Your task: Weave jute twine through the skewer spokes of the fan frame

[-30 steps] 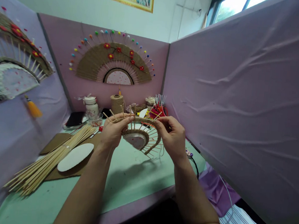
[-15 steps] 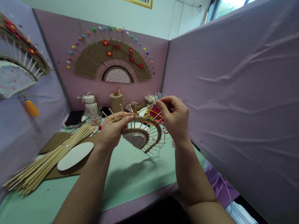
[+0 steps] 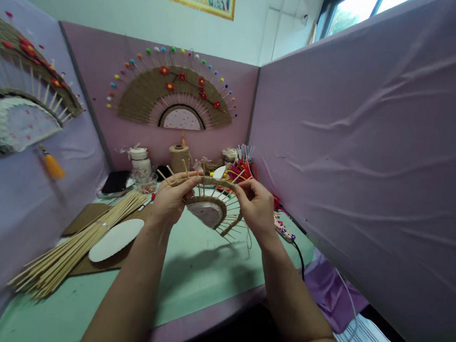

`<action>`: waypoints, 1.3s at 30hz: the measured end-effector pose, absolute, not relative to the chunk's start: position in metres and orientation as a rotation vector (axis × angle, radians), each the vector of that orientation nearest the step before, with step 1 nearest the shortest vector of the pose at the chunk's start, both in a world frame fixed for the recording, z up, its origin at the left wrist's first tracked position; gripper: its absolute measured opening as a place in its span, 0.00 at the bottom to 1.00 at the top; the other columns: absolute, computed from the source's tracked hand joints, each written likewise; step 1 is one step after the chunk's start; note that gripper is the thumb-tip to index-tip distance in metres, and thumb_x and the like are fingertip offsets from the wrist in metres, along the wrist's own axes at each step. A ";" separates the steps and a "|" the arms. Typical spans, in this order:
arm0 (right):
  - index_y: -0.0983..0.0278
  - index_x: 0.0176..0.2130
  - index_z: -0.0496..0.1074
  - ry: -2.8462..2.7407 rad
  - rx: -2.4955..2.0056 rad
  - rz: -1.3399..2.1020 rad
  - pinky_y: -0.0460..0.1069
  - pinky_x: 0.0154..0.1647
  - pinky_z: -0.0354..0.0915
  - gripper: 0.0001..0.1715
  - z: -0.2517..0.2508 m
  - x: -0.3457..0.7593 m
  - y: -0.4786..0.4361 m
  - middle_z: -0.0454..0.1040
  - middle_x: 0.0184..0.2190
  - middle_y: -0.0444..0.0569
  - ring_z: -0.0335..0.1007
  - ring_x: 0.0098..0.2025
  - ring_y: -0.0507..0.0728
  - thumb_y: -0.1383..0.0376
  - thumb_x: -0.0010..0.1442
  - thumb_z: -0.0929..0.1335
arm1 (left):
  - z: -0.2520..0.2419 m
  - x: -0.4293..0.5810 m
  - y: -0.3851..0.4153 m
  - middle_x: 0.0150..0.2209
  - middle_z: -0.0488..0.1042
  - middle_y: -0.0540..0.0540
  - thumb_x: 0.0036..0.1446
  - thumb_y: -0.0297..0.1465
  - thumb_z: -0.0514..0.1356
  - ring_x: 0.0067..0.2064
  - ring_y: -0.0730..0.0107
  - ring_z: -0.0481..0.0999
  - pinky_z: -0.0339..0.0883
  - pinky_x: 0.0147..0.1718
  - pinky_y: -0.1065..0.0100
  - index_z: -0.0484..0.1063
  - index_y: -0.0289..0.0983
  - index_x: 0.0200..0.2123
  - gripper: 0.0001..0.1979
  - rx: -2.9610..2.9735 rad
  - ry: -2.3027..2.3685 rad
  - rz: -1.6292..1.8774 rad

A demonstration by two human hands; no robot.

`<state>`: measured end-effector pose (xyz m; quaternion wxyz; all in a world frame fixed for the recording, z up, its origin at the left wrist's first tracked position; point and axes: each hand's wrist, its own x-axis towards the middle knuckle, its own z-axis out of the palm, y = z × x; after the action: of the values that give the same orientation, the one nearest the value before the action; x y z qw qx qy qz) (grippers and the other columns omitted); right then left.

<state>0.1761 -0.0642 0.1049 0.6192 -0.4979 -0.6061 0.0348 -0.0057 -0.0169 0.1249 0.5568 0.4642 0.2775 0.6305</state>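
Observation:
A small half-round fan (image 3: 207, 213) of thin sticks is held up over the table, with twine woven between the sticks in two curved bands. My left hand (image 3: 173, 194) is closed around its left end, thumb on the outer woven band (image 3: 221, 183). My right hand (image 3: 257, 205) pinches twine at the upper right of that band, and its fingertips hide the exact spot. A thin loose loop of twine (image 3: 249, 241) dangles below my right hand. Bare stick tips poke out above my left fingers.
A bundle of sticks (image 3: 81, 246), a white oval (image 3: 116, 240) and cardboard (image 3: 95, 272) lie at left. Behind stand a white bottle (image 3: 139, 162) and a twine spool (image 3: 178, 157). A power strip (image 3: 285, 227) sits at right. Finished fans (image 3: 138, 96) hang on the partitions.
My right hand has come down from above the fan to its outer band. The left hand keeps its hold on the fan. The view has shifted slightly.

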 end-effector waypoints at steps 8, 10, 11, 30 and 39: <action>0.65 0.43 0.71 -1.278 -1.096 0.237 0.45 0.27 0.57 0.15 0.094 0.164 -0.051 0.62 0.20 0.38 0.58 0.23 0.50 0.60 0.58 0.67 | 0.119 -0.020 -0.001 0.24 0.76 0.49 0.35 0.34 0.73 0.22 0.79 0.68 0.63 0.22 0.75 0.79 0.32 0.30 0.17 1.010 0.583 1.405; 0.66 0.44 0.73 -1.323 -1.123 0.231 0.45 0.27 0.58 0.16 0.094 0.162 -0.048 0.66 0.21 0.40 0.59 0.23 0.50 0.60 0.59 0.66 | 0.118 -0.023 0.001 0.24 0.76 0.48 0.36 0.35 0.73 0.22 0.78 0.69 0.64 0.23 0.74 0.78 0.32 0.31 0.17 1.008 0.586 1.386; 0.66 0.43 0.74 -1.343 -1.130 0.227 0.46 0.28 0.59 0.16 0.094 0.161 -0.047 0.69 0.22 0.42 0.61 0.24 0.51 0.59 0.59 0.65 | 0.117 -0.024 0.002 0.24 0.76 0.48 0.36 0.35 0.73 0.23 0.77 0.70 0.64 0.24 0.73 0.78 0.32 0.31 0.18 1.009 0.587 1.378; 0.64 0.40 0.77 -1.373 -1.164 0.117 0.47 0.34 0.64 0.16 0.089 0.150 -0.031 0.79 0.32 0.49 0.73 0.31 0.55 0.59 0.62 0.63 | 0.122 -0.014 -0.027 0.55 0.62 0.37 0.51 0.28 0.62 0.59 0.54 0.60 0.50 0.59 0.52 0.60 0.36 0.54 0.26 1.898 1.388 2.481; 0.63 0.39 0.76 -1.390 -1.179 0.070 0.47 0.35 0.64 0.16 0.089 0.146 -0.035 0.79 0.31 0.49 0.73 0.33 0.56 0.59 0.63 0.62 | 0.121 -0.012 -0.038 0.49 0.68 0.43 0.55 0.25 0.56 0.52 0.61 0.67 0.56 0.54 0.56 0.62 0.40 0.53 0.21 2.039 1.263 2.428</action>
<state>0.1464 -0.0349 0.0894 0.6122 -0.5111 -0.6025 0.0305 -0.0120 -0.0377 0.1205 -0.1355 0.5919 0.3667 0.7049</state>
